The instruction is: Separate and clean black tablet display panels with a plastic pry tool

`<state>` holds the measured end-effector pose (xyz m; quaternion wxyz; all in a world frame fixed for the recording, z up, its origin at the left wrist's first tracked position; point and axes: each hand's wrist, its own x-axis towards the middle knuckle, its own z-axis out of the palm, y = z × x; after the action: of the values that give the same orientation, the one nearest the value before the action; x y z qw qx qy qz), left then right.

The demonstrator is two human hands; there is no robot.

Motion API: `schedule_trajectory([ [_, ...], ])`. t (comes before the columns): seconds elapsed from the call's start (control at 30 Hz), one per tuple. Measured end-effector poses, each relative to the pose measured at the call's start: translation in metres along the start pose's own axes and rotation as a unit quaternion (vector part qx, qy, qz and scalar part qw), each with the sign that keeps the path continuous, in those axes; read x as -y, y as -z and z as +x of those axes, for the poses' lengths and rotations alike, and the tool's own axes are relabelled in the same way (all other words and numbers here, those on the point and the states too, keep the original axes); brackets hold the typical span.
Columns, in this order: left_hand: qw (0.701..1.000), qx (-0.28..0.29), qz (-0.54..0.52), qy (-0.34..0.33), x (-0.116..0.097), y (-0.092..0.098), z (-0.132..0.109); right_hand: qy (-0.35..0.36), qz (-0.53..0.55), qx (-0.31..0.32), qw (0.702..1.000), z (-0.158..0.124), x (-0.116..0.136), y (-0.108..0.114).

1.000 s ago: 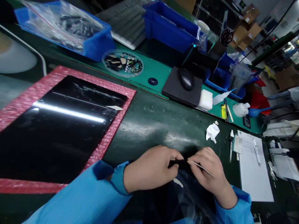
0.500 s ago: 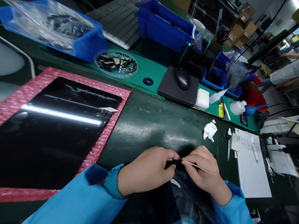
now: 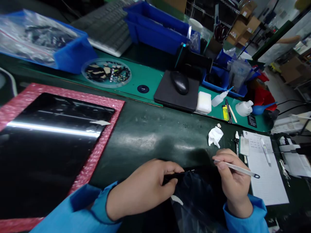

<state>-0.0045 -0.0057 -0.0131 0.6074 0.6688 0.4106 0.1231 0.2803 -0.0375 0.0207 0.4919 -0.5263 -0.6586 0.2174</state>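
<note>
With my left hand [image 3: 142,187], I am pinching one thin black panel [image 3: 194,187] by its edge, between both hands; with my right hand [image 3: 234,183], I am grasping one slim hole-ended tool [image 3: 239,168]. One glossy screen [image 3: 48,165] is lying on one pink sheet [image 3: 103,142].

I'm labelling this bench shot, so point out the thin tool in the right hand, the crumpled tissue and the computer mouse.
Thin tool [image 3: 239,168]: head view, middle of its shaft.
Crumpled tissue [image 3: 215,136]: head view, middle of its folds.
Computer mouse [image 3: 180,83]: head view, middle of its top.
</note>
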Motion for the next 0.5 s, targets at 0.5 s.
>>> schedule_trajectory([
  [0.5, 1.000, 0.007, -0.005, 0.003, -0.003, 0.001, 0.002, -0.041, -0.008, 0.007, 0.999, -0.002, 0.007, -0.011],
])
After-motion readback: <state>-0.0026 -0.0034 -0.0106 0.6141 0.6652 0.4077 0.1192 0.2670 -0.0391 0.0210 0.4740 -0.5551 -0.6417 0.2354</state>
